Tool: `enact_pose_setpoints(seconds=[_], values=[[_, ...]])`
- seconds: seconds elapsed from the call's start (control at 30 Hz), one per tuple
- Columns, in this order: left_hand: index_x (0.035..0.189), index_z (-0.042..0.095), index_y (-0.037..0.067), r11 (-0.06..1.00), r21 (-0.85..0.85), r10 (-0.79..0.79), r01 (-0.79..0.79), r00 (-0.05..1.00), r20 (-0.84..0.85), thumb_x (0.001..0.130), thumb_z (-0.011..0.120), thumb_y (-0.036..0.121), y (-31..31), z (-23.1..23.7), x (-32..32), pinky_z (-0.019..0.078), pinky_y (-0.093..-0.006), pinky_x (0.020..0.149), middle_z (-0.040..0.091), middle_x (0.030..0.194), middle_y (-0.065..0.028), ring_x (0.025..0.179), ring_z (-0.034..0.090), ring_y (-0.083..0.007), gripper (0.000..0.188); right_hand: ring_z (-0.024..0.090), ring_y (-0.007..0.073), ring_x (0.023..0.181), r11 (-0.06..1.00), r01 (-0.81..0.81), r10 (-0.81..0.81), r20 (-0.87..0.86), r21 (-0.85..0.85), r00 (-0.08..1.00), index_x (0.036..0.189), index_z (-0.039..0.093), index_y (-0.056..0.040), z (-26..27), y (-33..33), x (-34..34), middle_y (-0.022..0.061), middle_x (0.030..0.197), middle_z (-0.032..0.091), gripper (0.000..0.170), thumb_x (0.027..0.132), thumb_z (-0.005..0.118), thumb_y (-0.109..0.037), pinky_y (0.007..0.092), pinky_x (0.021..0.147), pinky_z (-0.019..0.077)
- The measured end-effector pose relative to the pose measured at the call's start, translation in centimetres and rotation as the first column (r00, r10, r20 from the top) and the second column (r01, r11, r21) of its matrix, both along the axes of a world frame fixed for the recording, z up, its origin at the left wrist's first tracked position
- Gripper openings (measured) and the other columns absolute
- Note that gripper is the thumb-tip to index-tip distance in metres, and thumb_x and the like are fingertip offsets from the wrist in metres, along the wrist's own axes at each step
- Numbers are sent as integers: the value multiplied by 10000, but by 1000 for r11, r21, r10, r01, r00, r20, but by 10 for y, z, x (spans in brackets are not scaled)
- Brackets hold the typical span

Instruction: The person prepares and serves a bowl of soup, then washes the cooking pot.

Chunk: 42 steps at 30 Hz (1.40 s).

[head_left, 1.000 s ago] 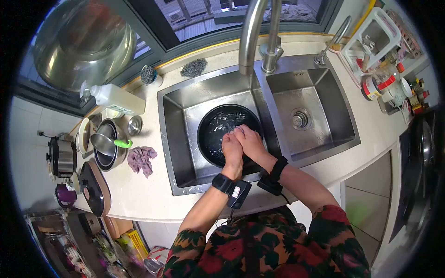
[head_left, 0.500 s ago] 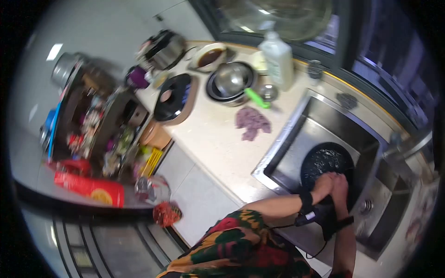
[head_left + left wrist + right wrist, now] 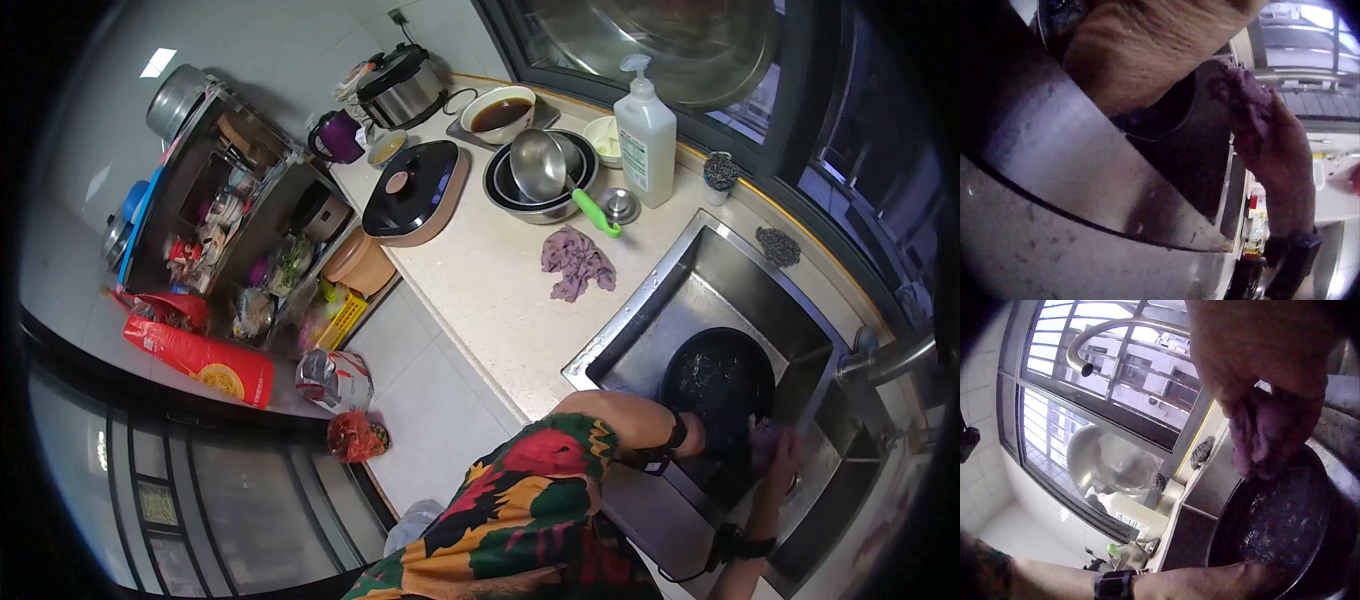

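A round black pan (image 3: 715,372) with wet, glistening insides stands in the larger basin of the steel sink (image 3: 640,330). My right hand (image 3: 787,458) holds a crumpled purple cloth (image 3: 1247,100) beside the pan, over the basin's right side; the cloth hangs bunched from its fingers in the right wrist view. At the pan's near edge is my left hand (image 3: 690,436), its fingers hidden in the head view and dim in the right wrist view. A second purple cloth (image 3: 578,264) lies crumpled on the counter, left of the sink.
On the counter stand nested bowls (image 3: 535,205) with a green-handled ladle (image 3: 545,165), a pump bottle (image 3: 646,140) and a lidded electric pan (image 3: 415,195). A steel scrubber (image 3: 778,246) lies behind the sink, near the faucet (image 3: 885,340). Shelves (image 3: 240,200) stand at left.
The head view has swung left, bringing the shelves into sight. Both hands were together over the pan; now they are apart, the right one out to the right with the purple cloth showing.
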State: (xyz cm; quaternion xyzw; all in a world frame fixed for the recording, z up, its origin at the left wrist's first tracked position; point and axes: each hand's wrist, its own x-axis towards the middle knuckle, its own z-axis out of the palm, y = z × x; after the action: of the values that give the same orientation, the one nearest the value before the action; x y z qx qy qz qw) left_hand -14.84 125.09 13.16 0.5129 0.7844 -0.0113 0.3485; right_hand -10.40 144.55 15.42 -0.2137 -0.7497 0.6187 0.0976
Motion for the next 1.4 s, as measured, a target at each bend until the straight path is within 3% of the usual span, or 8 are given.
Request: enact_pose_setpoints(seconds=[0.1, 0.17, 0.23, 0.27, 0.3, 0.73, 1.07, 1.4], values=[[877, 651, 52, 995, 75, -62, 63, 998, -9, 724, 532, 138, -1, 0, -2, 480, -386, 727, 617, 929, -144, 894, 583, -286, 212, 498, 142, 727, 999, 0, 4, 88, -41, 996, 853, 538, -27, 12, 1, 13, 28, 770, 518, 197, 878, 435, -193, 276, 682, 395], [819, 640, 27, 977, 212, -2, -2, 1000, 18, 712, 510, 120, -8, 5, -7, 482, -386, 710, 619, 860, -158, 835, 594, -298, 193, 515, 146, 744, 482, -241, 434, 9, 843, 901, 848, 544, -20, 8, 17, 27, 42, 818, 543, 179, 865, 437, -162, 281, 674, 405], [786, 631, 33, 957, 282, 41, -71, 993, 112, 683, 535, 128, -18, 39, -20, 474, -402, 695, 604, 795, -171, 791, 586, -321, 170, 533, 162, 763, 823, -201, 282, -76, 532, 956, 887, 534, -12, 4, 14, 34, 68, 862, 559, 119, 815, 478, -88, 293, 699, 420], [800, 620, 27, 962, 260, 53, -83, 991, 119, 680, 553, 138, -20, 58, -27, 468, -406, 693, 594, 769, -180, 778, 581, -327, 177, 544, 161, 766, 988, -102, 95, -63, -115, 993, 917, 530, -15, 24, 7, 41, 62, 858, 558, 157, 773, 525, -77, 285, 686, 436], [812, 617, 26, 957, 205, 170, -203, 971, 168, 674, 541, 127, -22, 71, -32, 465, -412, 702, 596, 789, -181, 797, 582, -328, 187, 555, 161, 769, 704, 73, -88, 15, -706, 996, 947, 527, -18, 64, -17, 35, 57, 854, 557, 225, 732, 573, -65, 276, 672, 452], [835, 605, 75, 532, 369, 594, -762, 646, 479, 801, 553, 247, -40, 66, -79, 433, -293, 622, 607, 710, -80, 663, 580, -191, 183, 572, 119, 672, 813, 204, -186, 89, -546, 979, 946, 556, 4, 38, -22, 40, 53, 798, 584, 209, 756, 559, -82, 235, 581, 472], [735, 583, 47, -27, 41, 389, -999, 27, 921, 824, 550, 149, -52, 61, -81, 408, -194, 555, 586, 660, 6, 564, 520, -66, 140, 538, 88, 691, 846, 204, -240, -11, -493, 971, 928, 547, -33, 34, -29, 34, 18, 802, 570, 219, 723, 614, -77, 216, 600, 434], [839, 587, 12, -195, -63, 156, -979, -94, 983, 832, 535, 161, -61, 103, -69, 442, -202, 635, 610, 749, -33, 633, 564, -97, 158, 527, 84, 778, 897, 194, -314, -265, -397, 912, 948, 556, -42, 81, -40, 15, 19, 902, 555, 207, 756, 621, -83, 211, 630, 436]])
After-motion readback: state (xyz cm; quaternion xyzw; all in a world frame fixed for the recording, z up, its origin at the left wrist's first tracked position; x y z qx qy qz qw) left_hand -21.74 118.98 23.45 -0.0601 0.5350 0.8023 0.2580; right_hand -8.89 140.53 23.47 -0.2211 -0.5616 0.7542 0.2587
